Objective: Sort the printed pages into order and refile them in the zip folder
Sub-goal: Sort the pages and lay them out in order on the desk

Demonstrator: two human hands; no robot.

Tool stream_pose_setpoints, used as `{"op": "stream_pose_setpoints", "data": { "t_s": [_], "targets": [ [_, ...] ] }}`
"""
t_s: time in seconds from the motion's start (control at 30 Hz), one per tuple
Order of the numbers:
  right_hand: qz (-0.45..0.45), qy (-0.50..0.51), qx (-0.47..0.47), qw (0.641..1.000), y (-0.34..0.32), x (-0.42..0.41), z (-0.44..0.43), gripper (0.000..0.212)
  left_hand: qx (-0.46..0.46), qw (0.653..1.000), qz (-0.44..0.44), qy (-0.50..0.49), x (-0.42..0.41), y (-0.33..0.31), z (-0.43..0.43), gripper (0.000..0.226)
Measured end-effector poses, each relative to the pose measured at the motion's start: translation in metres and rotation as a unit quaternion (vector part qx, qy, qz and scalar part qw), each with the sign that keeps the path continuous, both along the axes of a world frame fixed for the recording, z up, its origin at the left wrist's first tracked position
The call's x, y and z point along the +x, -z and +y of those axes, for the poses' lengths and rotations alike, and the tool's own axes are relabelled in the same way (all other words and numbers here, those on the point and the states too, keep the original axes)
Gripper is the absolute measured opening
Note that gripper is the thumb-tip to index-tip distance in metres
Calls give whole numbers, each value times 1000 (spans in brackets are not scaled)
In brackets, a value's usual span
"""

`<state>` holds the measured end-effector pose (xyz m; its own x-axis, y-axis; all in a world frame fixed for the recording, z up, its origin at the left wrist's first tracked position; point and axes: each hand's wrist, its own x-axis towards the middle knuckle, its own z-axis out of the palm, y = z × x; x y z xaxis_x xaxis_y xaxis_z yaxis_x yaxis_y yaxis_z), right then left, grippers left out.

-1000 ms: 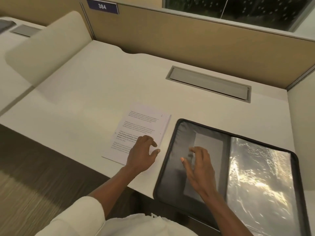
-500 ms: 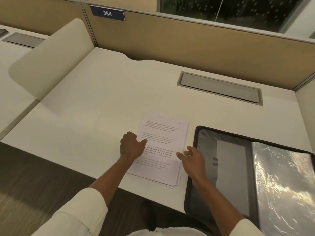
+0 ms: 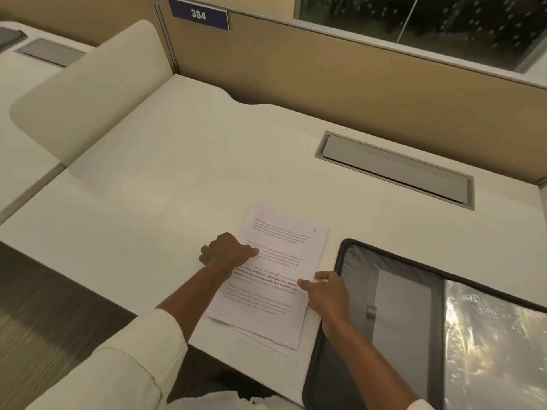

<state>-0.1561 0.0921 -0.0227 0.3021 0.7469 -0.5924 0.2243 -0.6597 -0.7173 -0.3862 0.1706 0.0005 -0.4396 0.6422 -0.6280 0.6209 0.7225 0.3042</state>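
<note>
Fingers: right hand [image 3: 328, 294] pinches pages [image 3: 278, 279] at right edge; left hand [image 3: 228, 250] grips left edge.
Folder [image 3: 408, 291]: open, just beside right hand.

desk [image 3: 148, 202] white | cable hatch [image 3: 396, 170] grey | partition [image 3: 355, 93] tan, sign 384 [image 3: 198, 14] | window [image 3: 414, 19] dark | floor [image 3: 44, 306] wood-grain

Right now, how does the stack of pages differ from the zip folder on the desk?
The stack of pages is white with printed text; the zip folder is black with a shiny clear sleeve inside. The stack is smaller than the folder. The left hand and right hand hold the stack's side edges; neither grips the open folder. Both lie flat on the desk, side by side.
</note>
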Motion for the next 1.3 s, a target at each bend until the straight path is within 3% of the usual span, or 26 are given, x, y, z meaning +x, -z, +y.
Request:
{"op": "stream_pose_setpoints", "data": {
  "t_s": [0.2, 0.37, 0.53, 0.77, 0.9, 1.03, 1.3],
  "targets": [
    [-94, -75, 2, 993, 1, 2, -1, 52, 28, 1000, 11, -6, 8, -6, 3, 78],
    [-125, -96, 6, 987, 4, -2, -5, 59, 37, 996, -70, -33, 4, -10, 6, 91],
    [-145, -105, 0, 984, -1, -5, -2, 57, 36, 962, -270, 23, -11, -12, 12, 32],
    [-48, 12, -6, 999, -19, -14, 7, 52, 112, 918, -361, 122, -31, -29, 10, 20],
    [53, 89, 81, 991, -35, -28, 20, 73, 159, 872, -439, 151, -61, -57, 14, 24],
    [185, 89, 183, 962, -67, -51, 39, 45, 225, 856, -435, 163, -82, -79, 25, 24],
    [113, 87, 335, 931, -112, -91, 54, 36, 356, 834, -407, 106, -101, -103, 41, 26]
  ]
}}
